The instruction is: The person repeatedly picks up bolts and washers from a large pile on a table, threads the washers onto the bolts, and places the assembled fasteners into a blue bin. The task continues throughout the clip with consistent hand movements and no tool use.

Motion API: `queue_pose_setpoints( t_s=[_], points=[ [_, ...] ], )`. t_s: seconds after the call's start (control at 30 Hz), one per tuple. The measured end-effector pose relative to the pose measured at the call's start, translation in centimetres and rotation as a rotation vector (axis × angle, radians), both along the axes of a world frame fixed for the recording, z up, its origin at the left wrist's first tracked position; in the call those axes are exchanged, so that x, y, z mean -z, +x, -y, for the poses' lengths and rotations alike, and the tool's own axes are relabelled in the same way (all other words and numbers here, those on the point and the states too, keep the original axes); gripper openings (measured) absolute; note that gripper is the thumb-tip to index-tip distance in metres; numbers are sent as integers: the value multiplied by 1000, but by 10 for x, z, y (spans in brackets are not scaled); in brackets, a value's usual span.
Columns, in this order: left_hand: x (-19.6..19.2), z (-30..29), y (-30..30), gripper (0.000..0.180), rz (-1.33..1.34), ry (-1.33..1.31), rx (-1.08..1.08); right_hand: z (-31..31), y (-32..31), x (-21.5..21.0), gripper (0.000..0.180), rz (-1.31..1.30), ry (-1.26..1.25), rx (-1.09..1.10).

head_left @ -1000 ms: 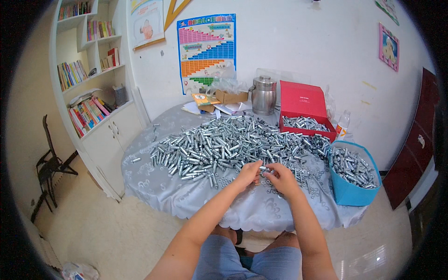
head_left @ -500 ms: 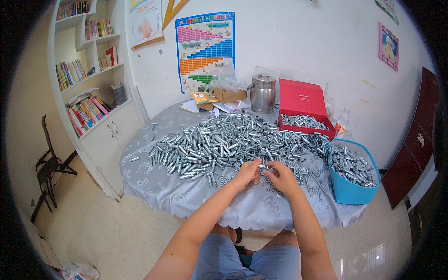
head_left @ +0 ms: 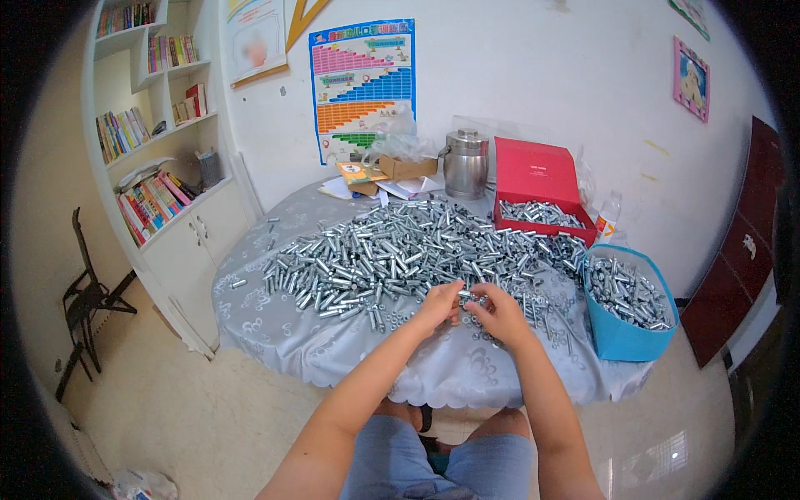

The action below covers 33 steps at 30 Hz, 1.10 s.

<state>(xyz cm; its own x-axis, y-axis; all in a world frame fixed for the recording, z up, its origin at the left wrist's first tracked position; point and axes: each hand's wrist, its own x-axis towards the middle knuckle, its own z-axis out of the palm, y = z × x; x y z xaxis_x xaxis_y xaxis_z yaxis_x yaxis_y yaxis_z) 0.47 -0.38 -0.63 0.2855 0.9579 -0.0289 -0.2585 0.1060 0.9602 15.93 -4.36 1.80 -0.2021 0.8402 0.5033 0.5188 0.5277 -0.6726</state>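
Note:
My left hand [head_left: 441, 307] and my right hand [head_left: 499, 314] meet over the front edge of the pile, fingers closed and pinching. Between their fingertips is a short silvery expansion bolt [head_left: 467, 294], one end at each hand; most of it is covered by fingers. Beyond them spreads a large heap of similar metal expansion bolts [head_left: 375, 258]. Small nuts or washers [head_left: 550, 332] lie scattered around the hands on the grey patterned tablecloth [head_left: 333, 354], along with several thin loose bolts.
At the right stands a blue fabric bin [head_left: 635, 348] full of bolts. Behind it are an open red box [head_left: 533, 167] with more bolts and a plastic bottle [head_left: 609, 215]. A steel jug [head_left: 466, 167], a small cardboard box [head_left: 408, 167] and papers occupy the table's back.
Both hands keep their pinch on the bolt with only slight finger movement. The whole view has shifted a little.

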Motion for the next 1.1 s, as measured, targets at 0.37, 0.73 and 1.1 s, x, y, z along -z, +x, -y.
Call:
queue_pose_setpoints(
  t_s=[0.37, 0.73, 1.1],
  points=[
    [4, -3, 1, 36, 33, -17, 19, -6, 5, 2, 24, 69, 16, 22],
    [-3, 3, 1, 32, 38, -14, 49, -3, 3, -1, 23, -19, -16, 14],
    [-1, 2, 3, 33, 33, 20, 50, -7, 6, 2, 21, 70, -34, -19]
  ],
)
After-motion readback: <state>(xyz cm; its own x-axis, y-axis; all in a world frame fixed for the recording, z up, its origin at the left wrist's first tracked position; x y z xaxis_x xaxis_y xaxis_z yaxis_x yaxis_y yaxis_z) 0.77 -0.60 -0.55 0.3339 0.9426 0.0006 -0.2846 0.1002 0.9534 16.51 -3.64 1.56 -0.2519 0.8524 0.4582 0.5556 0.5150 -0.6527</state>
